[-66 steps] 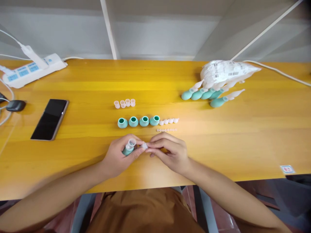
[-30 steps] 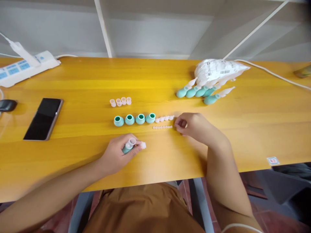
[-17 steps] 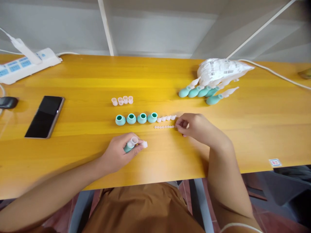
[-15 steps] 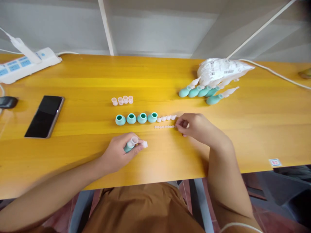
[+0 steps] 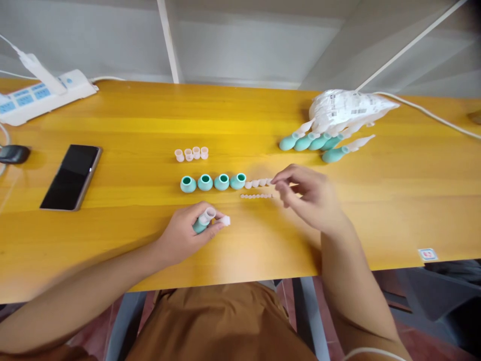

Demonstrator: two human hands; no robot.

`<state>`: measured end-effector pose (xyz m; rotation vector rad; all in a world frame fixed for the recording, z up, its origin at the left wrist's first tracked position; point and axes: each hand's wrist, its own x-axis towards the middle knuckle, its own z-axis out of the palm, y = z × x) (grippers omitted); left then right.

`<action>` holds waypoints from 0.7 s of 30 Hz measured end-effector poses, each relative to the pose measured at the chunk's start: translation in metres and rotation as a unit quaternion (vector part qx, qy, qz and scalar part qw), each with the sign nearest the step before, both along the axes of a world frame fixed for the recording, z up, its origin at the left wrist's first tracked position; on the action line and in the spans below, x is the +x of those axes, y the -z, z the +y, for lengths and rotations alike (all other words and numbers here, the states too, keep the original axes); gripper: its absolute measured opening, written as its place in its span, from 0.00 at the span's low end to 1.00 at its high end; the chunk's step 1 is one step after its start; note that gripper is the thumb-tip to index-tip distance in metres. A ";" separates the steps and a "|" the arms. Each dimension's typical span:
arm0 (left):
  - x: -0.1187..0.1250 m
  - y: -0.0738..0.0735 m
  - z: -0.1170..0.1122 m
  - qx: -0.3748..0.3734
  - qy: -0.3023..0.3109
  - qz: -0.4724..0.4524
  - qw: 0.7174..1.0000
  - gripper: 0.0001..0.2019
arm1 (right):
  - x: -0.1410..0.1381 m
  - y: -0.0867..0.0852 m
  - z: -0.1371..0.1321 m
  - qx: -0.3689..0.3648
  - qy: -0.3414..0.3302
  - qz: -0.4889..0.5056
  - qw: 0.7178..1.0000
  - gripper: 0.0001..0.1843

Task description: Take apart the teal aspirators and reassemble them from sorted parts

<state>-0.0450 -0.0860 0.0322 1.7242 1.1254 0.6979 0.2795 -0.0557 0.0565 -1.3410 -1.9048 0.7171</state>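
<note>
Wrapped in my left hand [image 5: 188, 233] is a teal rubber bulb [image 5: 201, 225] with a translucent pale collar [image 5: 208, 215] on its mouth. The thumb and a finger of that hand also pinch a small white piece [image 5: 225, 220]. My right hand [image 5: 300, 195], slightly blurred, has its thumb and forefinger drawn together at the right end of a row of small white cup-like pieces [image 5: 258, 183]; what is between the tips I cannot make out. Below runs a row of tiny white beads [image 5: 257, 196]. Several teal open-topped bulbs [image 5: 205, 183] stand left of these rows.
Several pale cups [image 5: 189, 155] stand behind the teal bulbs. At the back right, teal bulbs with pale pointed tips [image 5: 334, 154] lie by a white plastic bag [image 5: 338, 108]. A phone [image 5: 70, 177], a power strip [image 5: 45, 100] and a black plug-like object [image 5: 14, 154] are at left.
My right hand has moved from the end of the bead row slightly up to the end of the white cup row. My left hand keeps its hold; the view has shifted a little.
</note>
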 end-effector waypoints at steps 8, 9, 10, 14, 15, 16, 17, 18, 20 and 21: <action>-0.001 0.003 0.001 0.030 0.015 0.006 0.999 0.08 | -0.064 0.025 -0.023 0.080 -0.256 0.061 0.961 0.14; -0.001 0.004 0.001 0.029 0.015 0.007 0.999 0.09 | -0.067 0.028 -0.024 0.098 -0.255 0.050 0.961 0.12; -0.002 0.005 0.002 0.028 0.015 0.004 1.000 0.09 | -0.070 0.030 -0.025 0.112 -0.253 0.039 0.960 0.11; -0.005 0.006 0.003 0.026 0.043 -0.035 0.998 0.09 | -0.070 0.030 -0.025 0.126 -0.249 0.014 0.960 0.07; -0.006 0.005 0.003 0.027 0.055 -0.046 0.997 0.10 | -0.067 0.026 -0.023 0.119 -0.245 0.020 0.962 0.07; -0.006 0.005 0.003 0.029 0.067 -0.055 0.996 0.10 | -0.061 0.022 -0.022 0.110 -0.234 0.030 0.966 0.07; -0.006 0.004 0.003 0.034 0.078 -0.061 0.994 0.10 | -0.054 0.016 -0.019 0.096 -0.214 0.042 0.971 0.08; -0.006 0.004 0.003 0.043 0.087 -0.064 0.993 0.10 | -0.044 0.011 -0.016 0.086 -0.185 0.051 0.978 0.08; -0.005 0.005 0.003 0.065 0.098 -0.064 0.991 0.09 | -0.020 0.000 -0.010 0.066 -0.101 0.046 0.992 0.09; -0.005 0.005 0.003 0.075 0.102 -0.064 0.990 0.08 | -0.008 -0.004 -0.006 0.064 -0.052 0.033 0.996 0.09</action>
